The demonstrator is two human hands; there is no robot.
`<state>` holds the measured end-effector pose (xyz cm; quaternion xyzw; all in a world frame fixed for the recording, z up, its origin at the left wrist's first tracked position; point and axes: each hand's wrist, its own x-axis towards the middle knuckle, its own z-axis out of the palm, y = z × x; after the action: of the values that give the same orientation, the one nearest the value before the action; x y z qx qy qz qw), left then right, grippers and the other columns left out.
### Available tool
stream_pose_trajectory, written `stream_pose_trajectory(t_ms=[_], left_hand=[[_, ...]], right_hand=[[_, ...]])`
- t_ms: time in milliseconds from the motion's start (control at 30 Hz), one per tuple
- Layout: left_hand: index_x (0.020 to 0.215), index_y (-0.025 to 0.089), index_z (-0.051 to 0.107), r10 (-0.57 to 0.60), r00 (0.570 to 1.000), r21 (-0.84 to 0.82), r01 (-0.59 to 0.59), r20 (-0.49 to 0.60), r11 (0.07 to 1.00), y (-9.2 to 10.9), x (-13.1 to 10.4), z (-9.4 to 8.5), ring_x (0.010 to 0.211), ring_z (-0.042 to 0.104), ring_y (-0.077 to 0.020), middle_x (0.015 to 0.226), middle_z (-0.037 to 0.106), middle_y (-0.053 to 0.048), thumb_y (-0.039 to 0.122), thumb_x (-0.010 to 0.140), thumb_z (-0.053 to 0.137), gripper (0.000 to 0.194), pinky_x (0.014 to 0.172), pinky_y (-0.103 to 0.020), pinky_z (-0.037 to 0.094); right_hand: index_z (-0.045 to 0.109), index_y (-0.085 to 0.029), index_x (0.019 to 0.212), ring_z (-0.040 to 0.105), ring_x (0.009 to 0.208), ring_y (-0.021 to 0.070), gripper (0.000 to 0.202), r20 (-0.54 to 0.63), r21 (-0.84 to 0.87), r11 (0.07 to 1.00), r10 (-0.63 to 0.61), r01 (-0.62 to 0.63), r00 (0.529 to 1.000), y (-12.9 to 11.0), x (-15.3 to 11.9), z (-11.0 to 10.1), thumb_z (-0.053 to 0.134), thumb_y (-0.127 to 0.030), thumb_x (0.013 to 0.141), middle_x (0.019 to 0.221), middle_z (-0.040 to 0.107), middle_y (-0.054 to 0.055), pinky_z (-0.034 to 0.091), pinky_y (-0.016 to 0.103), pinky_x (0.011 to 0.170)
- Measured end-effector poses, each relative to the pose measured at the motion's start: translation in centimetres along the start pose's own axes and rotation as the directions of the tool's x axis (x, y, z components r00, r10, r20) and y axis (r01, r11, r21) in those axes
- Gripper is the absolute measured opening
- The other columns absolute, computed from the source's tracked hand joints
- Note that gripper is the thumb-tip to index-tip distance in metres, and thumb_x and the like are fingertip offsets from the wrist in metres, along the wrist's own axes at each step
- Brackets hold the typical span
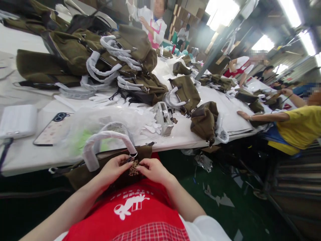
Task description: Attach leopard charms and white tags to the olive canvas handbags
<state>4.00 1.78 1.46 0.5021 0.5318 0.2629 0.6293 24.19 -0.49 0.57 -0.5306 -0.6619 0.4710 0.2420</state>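
Observation:
An olive-brown handbag [80, 174] leans between my body and the table edge, its handles [110, 137] wrapped in white padding. A leopard-print charm [133, 168] hangs by the metal ring at the base of one handle. My left hand [115, 169] pinches at the charm's upper left, near the ring. From the other side, my right hand [154, 170] grips the charm's right edge between thumb and fingers. The exact fastening between my fingertips is too small to make out.
On the white table [20, 160] lie a phone [51, 130], a white box [18, 120], plastic bags [100, 120], a tape dispenser [164, 118] and piled olive handbags [75, 53]. A co-worker in yellow [301, 127] stands at the right. Scraps litter the green floor [190, 201].

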Motion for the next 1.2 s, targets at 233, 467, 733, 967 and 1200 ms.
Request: stream_pose_trajectory(t_ms=[233,467,733,967,1200], left_hand=[[0.097,0.023,0.070,0.134,0.986,0.402,-0.082,-0.104,0.912,-1.7,0.6,-1.5,0.089,0.070,-0.0293,0.094,0.077,-0.004,0.056,0.071,0.062,0.043,0.089,-0.039,0.051],[0.101,0.023,0.070,0.156,0.980,0.495,-0.076,-0.123,0.866,-2.0,0.6,-1.4,0.091,0.071,-0.0302,0.095,0.077,-0.004,0.056,0.074,0.058,0.044,0.085,-0.037,0.053],[0.103,0.022,0.068,0.214,0.961,0.528,-0.092,-0.176,0.845,-1.5,-0.1,-0.1,0.098,0.069,-0.0301,0.104,0.076,-0.007,0.051,0.077,0.056,0.040,0.088,-0.039,0.053],[0.105,0.022,0.066,0.214,0.962,0.492,-0.104,-0.172,0.864,-1.8,-0.5,0.2,0.097,0.069,-0.0283,0.102,0.075,-0.007,0.047,0.080,0.056,0.037,0.090,-0.039,0.053],[0.105,0.019,0.066,0.201,0.965,0.472,-0.102,-0.166,0.876,-1.7,-0.7,0.3,0.092,0.070,-0.0271,0.098,0.075,-0.008,0.045,0.081,0.055,0.037,0.084,-0.037,0.055]], right_hand=[[0.066,-0.021,0.080,0.061,0.057,0.0144,0.021,-0.388,0.098,0.990,0.135,-0.105,0.912,3.7,0.7,-5.5,0.056,-0.037,0.088,0.065,0.067,0.001,0.047,0.025,0.060],[0.067,-0.020,0.080,0.061,0.067,0.0169,0.020,-0.575,-0.108,0.976,0.095,-0.191,0.812,5.1,1.3,-10.1,0.055,-0.035,0.085,0.072,0.067,0.002,0.047,0.028,0.070],[0.070,-0.020,0.108,0.065,0.082,0.0208,0.027,-0.520,-0.322,0.914,0.049,-0.249,0.853,3.7,5.4,-7.2,0.053,-0.031,0.090,0.088,0.072,0.008,0.046,0.030,0.080],[0.071,-0.017,0.106,0.069,0.088,0.0274,0.033,-0.533,-0.540,0.694,0.155,-0.475,0.832,1.6,9.8,-6.0,0.052,-0.040,0.092,0.095,0.073,0.017,0.047,0.033,0.076],[0.073,-0.021,0.097,0.069,0.088,0.0255,0.025,-0.537,-0.533,0.697,0.158,-0.479,0.828,1.6,10.6,-6.4,0.052,-0.033,0.092,0.093,0.074,0.011,0.046,0.031,0.072]])
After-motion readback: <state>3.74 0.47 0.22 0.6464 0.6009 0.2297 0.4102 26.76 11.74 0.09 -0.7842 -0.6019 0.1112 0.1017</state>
